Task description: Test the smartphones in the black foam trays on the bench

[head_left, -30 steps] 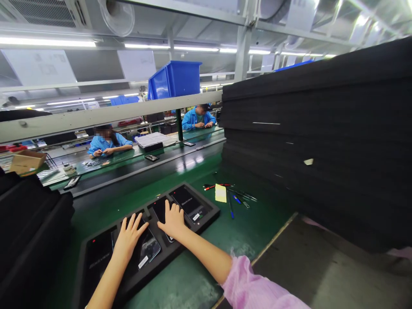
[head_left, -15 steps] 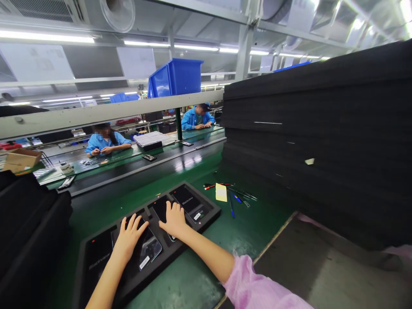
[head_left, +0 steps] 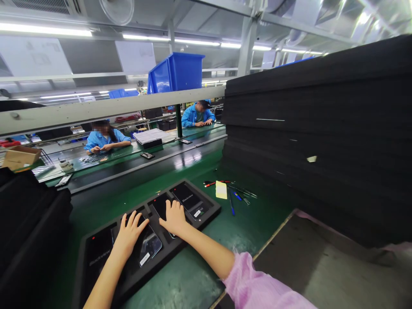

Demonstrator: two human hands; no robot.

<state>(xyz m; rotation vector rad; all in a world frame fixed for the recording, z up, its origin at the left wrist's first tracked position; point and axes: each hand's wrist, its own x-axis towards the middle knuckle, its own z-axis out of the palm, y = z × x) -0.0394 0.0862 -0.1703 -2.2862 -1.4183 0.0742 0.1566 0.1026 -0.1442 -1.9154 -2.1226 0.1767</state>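
The left hand (head_left: 128, 238) is resting on a phone (head_left: 151, 248) with its fingers spread wide. The right hand (head_left: 174, 218) is resting on the next phone (head_left: 159, 206), thumb sticking out wide, and is not gripping it. Both are sitting in the middle of a black tray (head_left: 208, 212), between an end phone (head_left: 96, 248) by its left edge and a far phone (head_left: 188, 198) by its right edge. The tray is lying on a green table (head_left: 189, 277). Past the tray's right corner, a yellow note (head_left: 221, 189) is lying by some pens (head_left: 231, 206).
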